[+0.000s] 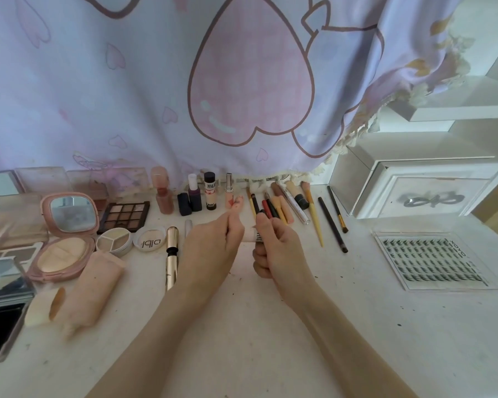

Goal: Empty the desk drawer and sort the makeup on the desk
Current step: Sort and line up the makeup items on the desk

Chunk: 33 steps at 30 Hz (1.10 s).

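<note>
A small pale tube (253,236) is held above the desk (270,326) between both hands, its long axis lying left to right. It is gripped by the left hand (213,245) and the right hand (273,245); brushes (282,206) lie just behind.

- Single view only, head-worn wide-angle cam; no second view, so no overlap to report.
- Looked forward and down from above the near edge of the worktop (270,354).
- Both forearms entered from the bottom edge; left hand (210,242) and right hand (276,245) sat near frame centre, close to the lens.
- Far side ended at a hanging heart-print cloth (242,81).
- Strong barrel distortion bent the white shelf unit (443,145) at right.
</note>
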{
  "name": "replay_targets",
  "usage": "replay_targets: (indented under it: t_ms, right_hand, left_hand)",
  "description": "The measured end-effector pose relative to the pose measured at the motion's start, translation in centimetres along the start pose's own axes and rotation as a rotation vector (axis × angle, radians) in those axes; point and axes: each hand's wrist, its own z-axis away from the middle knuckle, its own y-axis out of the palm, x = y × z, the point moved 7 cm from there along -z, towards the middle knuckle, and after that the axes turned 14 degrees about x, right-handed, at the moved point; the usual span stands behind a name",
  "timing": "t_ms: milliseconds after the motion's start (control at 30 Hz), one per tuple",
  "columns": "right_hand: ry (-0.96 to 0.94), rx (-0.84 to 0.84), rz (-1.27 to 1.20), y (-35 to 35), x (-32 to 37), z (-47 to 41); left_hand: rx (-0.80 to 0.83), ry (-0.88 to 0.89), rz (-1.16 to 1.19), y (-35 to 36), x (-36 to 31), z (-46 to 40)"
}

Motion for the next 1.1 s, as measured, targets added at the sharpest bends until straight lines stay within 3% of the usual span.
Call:
replay_targets:
  t_ms: [133,233,433,500,700,900,1100]
  right_hand:
    - [-0.255,-0.026,0.314,0.1,1.9,0.1]
    - [-0.270,0.010,0.445,0.1,1.9,0.1]
    - [-0.149,-0.054,0.054,-1.9,2.1,0.3]
    - [-0.135,-0.016,-0.025,-2.0,2.2,0.2]
    - [-0.202,0.094,0.098,-0.9,2.4,0.1]
    - [-0.163,0.043,-0.026,-1.8,2.3,0.1]
    - [-0.145,0.042,0.051,-1.6,2.4,0.1]
  left_hand:
    - [0.175,-0.169,0.221,1.2,1.3,-0.5]
    - [0.279,-0.237,0.362,1.8,2.1,-0.5]
    - [0.198,0.113,0.229,0.8,0.0,-0.3]
    - [0.169,0.157,0.207,0.8,-0.4,-0.2]
    - [0.075,-0.012,0.203,-0.4,0.7,-0.1]
    - [0.203,0.134,0.194,0.9,0.1,-0.1]
    - [0.102,0.058,0.162,-0.1,0.6,-0.2]
